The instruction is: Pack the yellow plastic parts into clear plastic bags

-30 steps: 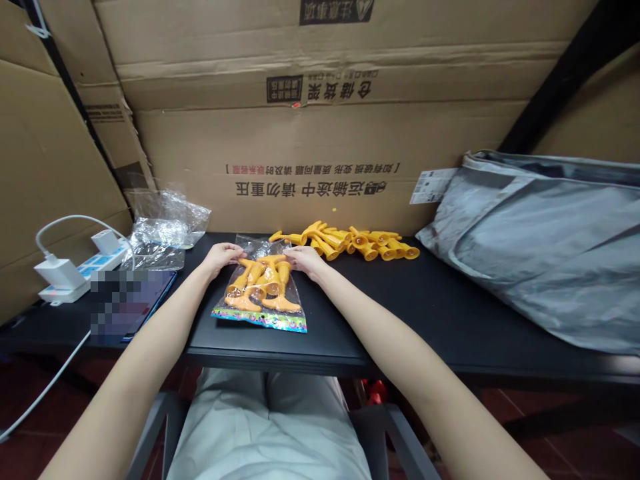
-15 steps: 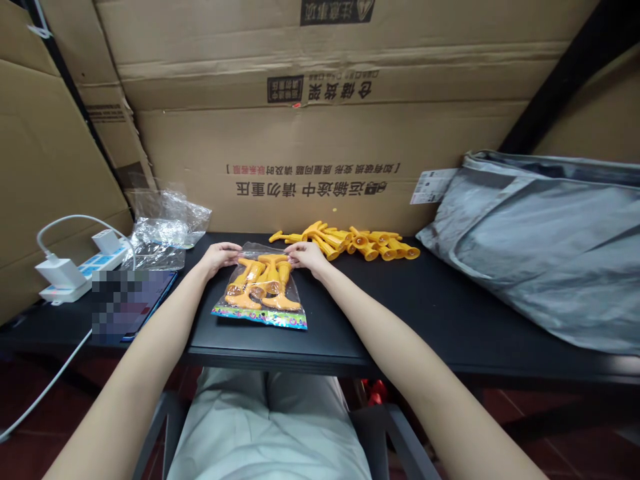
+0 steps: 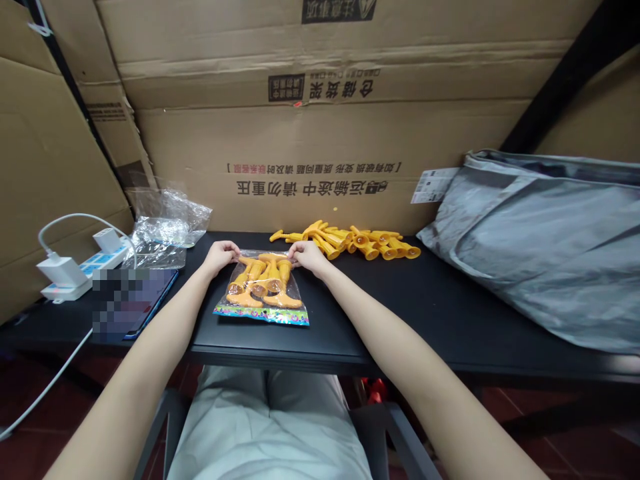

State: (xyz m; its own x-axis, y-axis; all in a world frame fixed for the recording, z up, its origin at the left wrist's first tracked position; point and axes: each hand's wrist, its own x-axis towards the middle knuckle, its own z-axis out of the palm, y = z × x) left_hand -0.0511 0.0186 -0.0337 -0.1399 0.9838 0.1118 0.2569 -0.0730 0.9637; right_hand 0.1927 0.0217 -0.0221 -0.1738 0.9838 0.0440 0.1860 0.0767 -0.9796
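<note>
Packet point(image 3: 263, 316), one, clear, lies on the black table point(image 3: 400, 307), printed strip toward the person; at least four orange pieces point(image 3: 273, 277) inside, exact count obscured by overlap. One phone point(image 3: 145, 307) to its left. Two hands at the packet's far corners: left hand point(image 3: 219, 259) with fingertips pinching the left corner, right hand point(image 3: 309, 257) pinching the right. Left side, one power strip point(image 3: 106, 261) bearing two white adapters point(image 3: 63, 276); beyond, crumpled clear plastic point(image 3: 165, 230), sheets uncountable. Behind the right hand, one heap point(image 3: 345, 240) of similar pieces, overlapping. Rearmost, cardboard point(image 3: 320, 140).
</note>
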